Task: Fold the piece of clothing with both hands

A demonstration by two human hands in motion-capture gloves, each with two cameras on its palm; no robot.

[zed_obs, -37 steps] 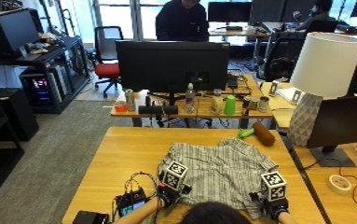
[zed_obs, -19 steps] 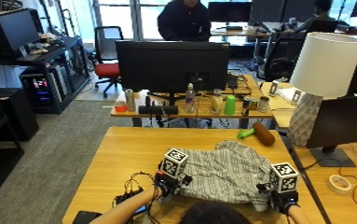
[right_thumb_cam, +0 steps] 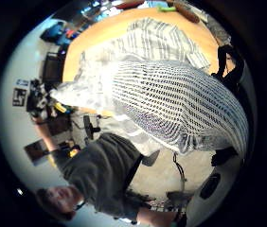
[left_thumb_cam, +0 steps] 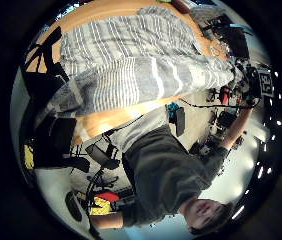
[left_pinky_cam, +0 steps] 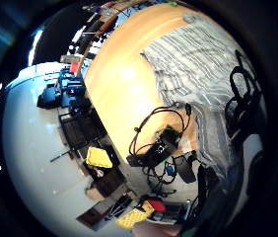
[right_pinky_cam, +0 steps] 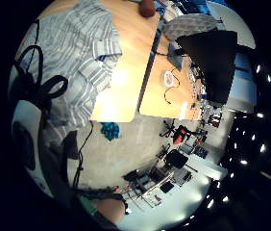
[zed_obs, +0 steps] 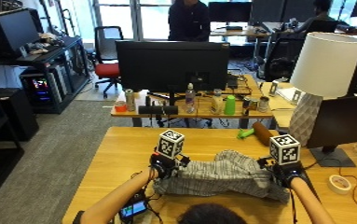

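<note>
A grey and white striped shirt [zed_obs: 218, 175] lies on the wooden table [zed_obs: 122, 149], its near edge lifted and carried over the rest. My left hand [zed_obs: 162, 167] grips the lifted edge at the shirt's left end. At the right end my right hand [zed_obs: 284, 172] grips the same edge. In the left thumb side palm view the raised striped cloth [left_thumb_cam: 141, 80] stretches between both hands above the table. Seen from the right thumb side palm view, the cloth [right_thumb_cam: 181, 104] hangs in a fold close to the palm.
A brown roll [zed_obs: 263, 133] and a green object [zed_obs: 245, 134] lie at the table's far edge. A tape roll [zed_obs: 338, 184] and a lamp [zed_obs: 318, 88] stand at the right. A small black device [zed_obs: 133, 210] with cables sits at the near left edge.
Both hands have lifted the shirt's near edge and moved it away from me, over the rest of the shirt. The shirt now looks shorter front to back.
</note>
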